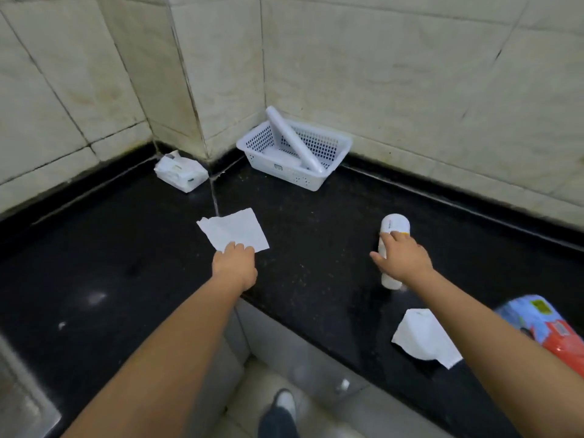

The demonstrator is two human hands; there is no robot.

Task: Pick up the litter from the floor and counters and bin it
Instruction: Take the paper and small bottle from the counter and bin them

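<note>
A black L-shaped worktop (126, 248) wraps an inside corner under tiled walls, and both bare arms reach over its front edge.

The left hand (234, 263) lies palm down on the near edge of a flat white tissue (234, 232), fingers bent over the paper and pressing on it. Whether they pinch it cannot be told. The tissue lies mid-worktop, roughly halfway between the front edge and the back corner.

The right hand (404, 259) rests on a white bottle (393, 230) that lies on its side, further right on the worktop, well apart from the tissue. Its fingers are loosely spread over the bottle's body, thumb out to the left, not wrapped round it. One end of the bottle shows beyond the fingertips, the other below the wrist.

A second, crumpled tissue (423, 338) lies near the front edge on the right, under the right forearm. Just right of it, at the picture's edge, sits a blue and red pack (543, 324).

In the back corner a white basket (297, 153) stands against the wall, holding a white tube (292, 137) that leans over its rim. Left of it, against the wall's jutting corner, lies a white wipes pack (180, 172).

Below the front edge, a shoe (286, 403) stands on the tiled floor, with a small white scrap (344, 384) near it.
</note>
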